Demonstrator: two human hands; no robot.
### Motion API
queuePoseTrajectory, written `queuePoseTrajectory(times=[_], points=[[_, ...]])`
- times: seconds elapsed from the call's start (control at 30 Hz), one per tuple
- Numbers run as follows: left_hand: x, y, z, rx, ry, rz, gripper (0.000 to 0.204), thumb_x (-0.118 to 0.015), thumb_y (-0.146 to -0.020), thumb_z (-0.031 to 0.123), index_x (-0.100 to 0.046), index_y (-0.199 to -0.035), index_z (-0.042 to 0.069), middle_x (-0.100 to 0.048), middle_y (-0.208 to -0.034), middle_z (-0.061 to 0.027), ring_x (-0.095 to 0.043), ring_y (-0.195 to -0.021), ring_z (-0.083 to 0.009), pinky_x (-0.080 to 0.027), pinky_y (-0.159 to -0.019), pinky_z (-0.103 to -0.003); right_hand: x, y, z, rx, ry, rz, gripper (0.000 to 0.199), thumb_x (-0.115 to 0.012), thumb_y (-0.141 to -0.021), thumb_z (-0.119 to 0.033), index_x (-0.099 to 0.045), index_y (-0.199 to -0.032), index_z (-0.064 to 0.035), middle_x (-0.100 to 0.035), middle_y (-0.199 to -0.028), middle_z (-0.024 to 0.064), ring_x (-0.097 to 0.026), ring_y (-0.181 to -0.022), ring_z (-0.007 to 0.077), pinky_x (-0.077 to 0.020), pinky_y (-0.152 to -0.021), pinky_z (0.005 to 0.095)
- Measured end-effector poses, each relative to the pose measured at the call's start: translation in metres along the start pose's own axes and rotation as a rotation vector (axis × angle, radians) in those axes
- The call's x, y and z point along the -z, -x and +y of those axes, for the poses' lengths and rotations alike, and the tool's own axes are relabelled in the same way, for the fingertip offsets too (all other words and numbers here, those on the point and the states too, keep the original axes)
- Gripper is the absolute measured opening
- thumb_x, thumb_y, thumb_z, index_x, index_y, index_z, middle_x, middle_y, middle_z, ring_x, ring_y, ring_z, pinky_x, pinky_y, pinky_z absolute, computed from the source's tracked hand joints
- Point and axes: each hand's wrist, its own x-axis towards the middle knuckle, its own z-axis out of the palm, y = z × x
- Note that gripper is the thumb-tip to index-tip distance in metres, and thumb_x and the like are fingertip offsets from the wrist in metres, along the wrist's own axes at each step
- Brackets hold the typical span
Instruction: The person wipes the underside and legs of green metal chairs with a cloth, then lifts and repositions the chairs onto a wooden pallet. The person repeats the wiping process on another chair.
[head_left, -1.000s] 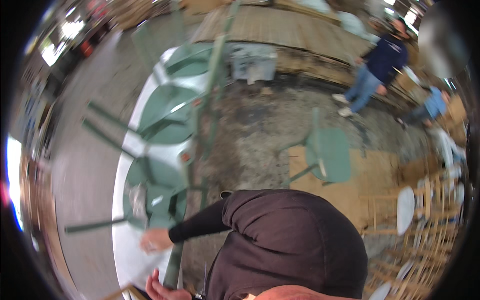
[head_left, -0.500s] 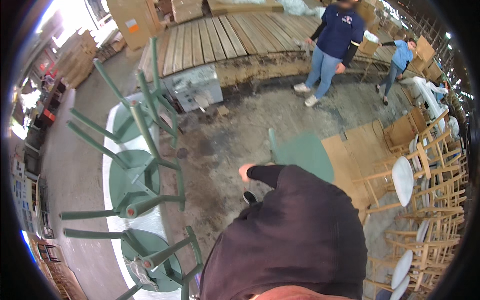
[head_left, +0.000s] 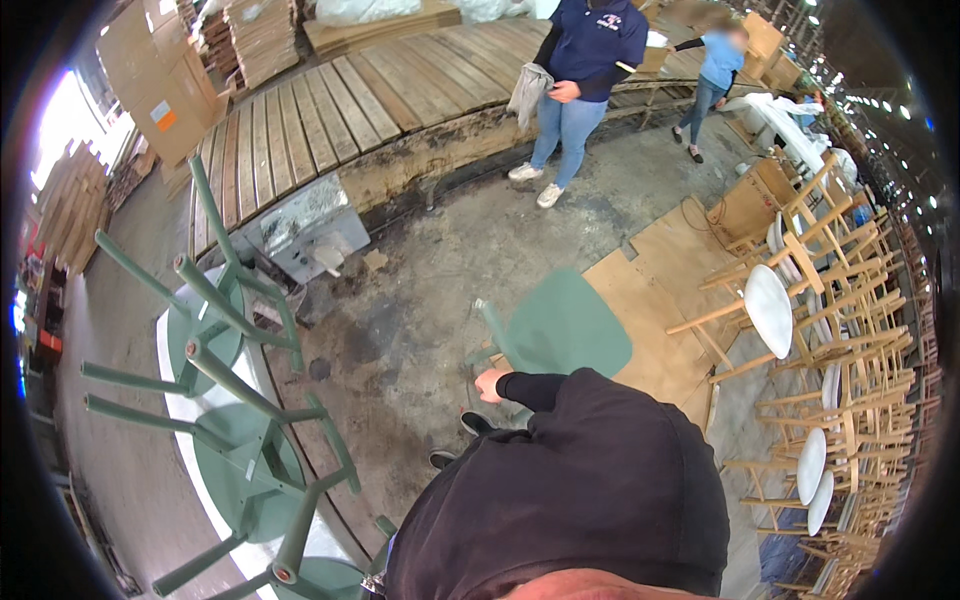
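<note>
A green chair (head_left: 570, 325) stands just beyond my right arm. Its smooth seat faces up, and green posts show on its left side. At its near left part my right hand (head_left: 489, 386) is closed, with the fingers curled against the chair frame; the exact grip is partly hidden. My dark sleeve and torso cover the near part of the chair. My left hand is out of sight. On the left, several green chairs (head_left: 240, 470) lie upside down with their legs up on a long white-covered surface (head_left: 182, 405).
Wooden chairs (head_left: 850, 370) with white seats are stacked thickly on the right. Flattened cardboard (head_left: 650, 310) covers floor beyond the green chair. A slatted wooden platform (head_left: 350, 105) runs across the back. A person (head_left: 590, 60) holding a grey cloth stands before it; another person (head_left: 718, 65) is farther right.
The view has swung, so the surroundings sit farther left. My right hand and the green chair were blurred and now look steadier. The nearer person now holds the grey cloth up with both hands.
</note>
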Motion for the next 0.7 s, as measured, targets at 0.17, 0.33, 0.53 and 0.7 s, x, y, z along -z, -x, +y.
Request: queuePoseTrajectory(times=[0.17,0.33,0.53,0.7], points=[[-0.024,-0.031,-0.013,0.1,-0.071,-0.259,0.035,-0.072,-0.084,0.03,-0.069,-0.084,-0.005,-0.07,-0.071,-0.0133,-0.067,-0.063,-0.024,-0.05,-0.055,-0.037,0.034,0.027,-0.019,0.075,-0.061,0.288,0.026,-0.063,-0.09,-0.018,-0.071,-0.111,-0.0063,-0.072,-0.107,0.0167,-0.067,-0.107,0.0372,-0.0526,-0.092,0.048],[0.0,-0.047,-0.032,0.21,-0.072,-0.29,0.035,-0.077,-0.082,0.03,-0.07,-0.076,-0.004,-0.069,-0.067,-0.0117,-0.066,-0.06,-0.0221,-0.051,-0.055,-0.038,0.093,0.033,-0.042,0.363,0.287,0.989,0.035,-0.065,-0.074,-0.017,-0.072,-0.108,-0.0101,-0.068,-0.111,0.0145,-0.06,-0.111,0.0382,-0.0441,-0.102,0.0539],[0.032,-0.008,-0.06,0.526,0.113,-0.177,0.037,-0.083,-0.079,0.029,-0.07,-0.068,-0.004,-0.068,-0.063,-0.0097,-0.064,-0.056,-0.0198,-0.052,-0.055,-0.038,0.081,0.043,0.005,-0.396,-0.084,0.617,0.091,-0.071,-0.083,-0.032,-0.026,-0.16,-0.0127,-0.056,-0.138,0.0323,-0.055,-0.128,0.0479,-0.0451,-0.106,0.0557],[0.031,-0.013,-0.028,0.317,-0.148,-0.239,0.043,-0.076,-0.076,0.044,-0.077,-0.073,0.001,-0.074,-0.073,-0.0155,-0.072,-0.07,-0.0249,-0.056,-0.069,-0.039,0.057,0.021,0.033,-0.378,-0.253,0.49,0.085,-0.064,-0.09,-0.038,-0.024,-0.157,-0.0031,-0.069,-0.11,0.0338,-0.067,-0.104,0.0498,-0.052,-0.09,0.0558]])
